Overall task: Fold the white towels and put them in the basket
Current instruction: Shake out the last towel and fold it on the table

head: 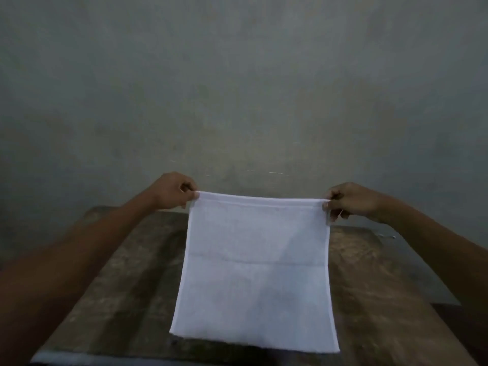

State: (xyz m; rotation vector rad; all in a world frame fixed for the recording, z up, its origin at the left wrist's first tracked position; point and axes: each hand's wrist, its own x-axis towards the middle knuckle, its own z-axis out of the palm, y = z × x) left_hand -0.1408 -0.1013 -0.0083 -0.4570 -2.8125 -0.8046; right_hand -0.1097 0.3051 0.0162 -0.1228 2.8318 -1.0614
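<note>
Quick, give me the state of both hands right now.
Left hand: pinches the top left corner of the white towel.
Right hand: pinches the towel's top right corner.

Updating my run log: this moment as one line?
white towel held spread over table | left hand pinches top corner | right hand pinches other corner | basket not seen

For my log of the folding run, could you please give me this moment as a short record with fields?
item: white towel, unfolded, held up spread out, faint horizontal line across its middle
left hand: pinch grip on the top left corner
right hand: pinch grip on the top right corner
surface: worn wooden table, below and behind the towel
lower edge: hangs free near the table's near side; contact cannot be told
background: grey wall
</note>
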